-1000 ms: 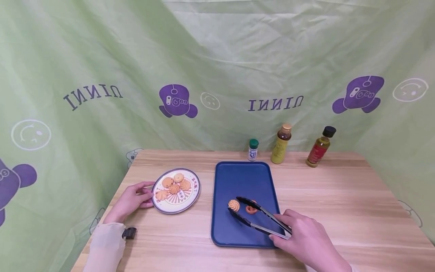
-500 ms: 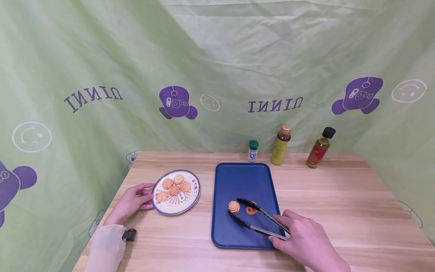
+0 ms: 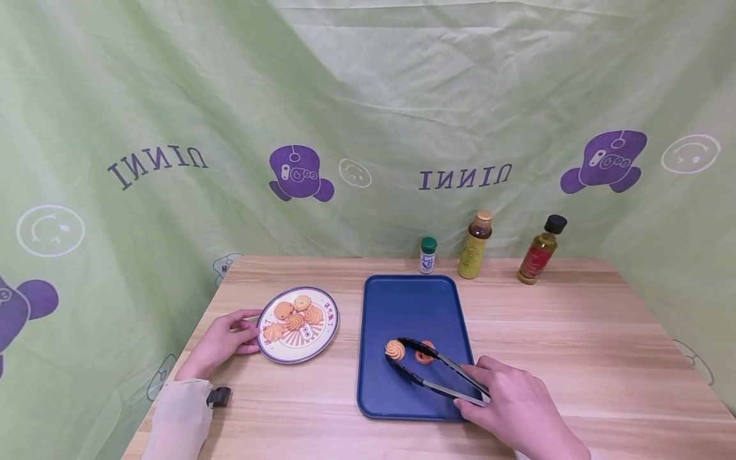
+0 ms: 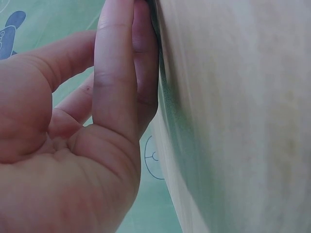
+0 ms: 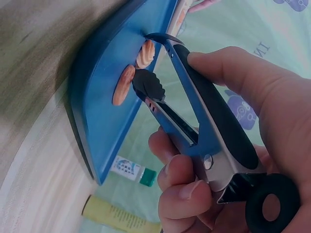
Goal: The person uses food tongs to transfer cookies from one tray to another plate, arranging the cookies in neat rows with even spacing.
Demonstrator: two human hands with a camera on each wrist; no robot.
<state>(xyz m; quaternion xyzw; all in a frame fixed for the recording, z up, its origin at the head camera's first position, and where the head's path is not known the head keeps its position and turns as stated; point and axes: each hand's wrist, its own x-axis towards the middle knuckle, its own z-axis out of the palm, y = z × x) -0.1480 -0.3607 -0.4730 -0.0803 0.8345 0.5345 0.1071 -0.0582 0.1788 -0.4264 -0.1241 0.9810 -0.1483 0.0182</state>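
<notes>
My right hand [image 3: 514, 399] grips a pair of black-tipped metal tongs [image 5: 214, 111], thumb on one arm and curled fingers on the other. The tongs are spread, their tips around a swirled cookie [image 3: 394, 349] on the blue tray [image 3: 411, 306]; the far tip overlaps the cookie's edge in the head view. A darker ring-shaped cookie [image 3: 424, 352] lies just right of it, partly behind the upper tong arm. At the left, my left hand [image 3: 221, 342] touches the rim of a round white plate [image 3: 287, 350] with its fingers fairly straight. Several cookies [image 3: 295, 321] lie on that plate.
Behind the tray stand a small green-capped shaker [image 3: 427, 255] and a yellow-labelled bottle [image 3: 475, 246]. Farther right is a red-labelled oil bottle [image 3: 540, 250] with a black cap. A green printed curtain [image 3: 368, 96] hangs behind the wooden table [image 3: 575, 319].
The tongs' far tip has come slightly nearer the swirled cookie and now overlaps its edge. My left hand and the plate hold their places.
</notes>
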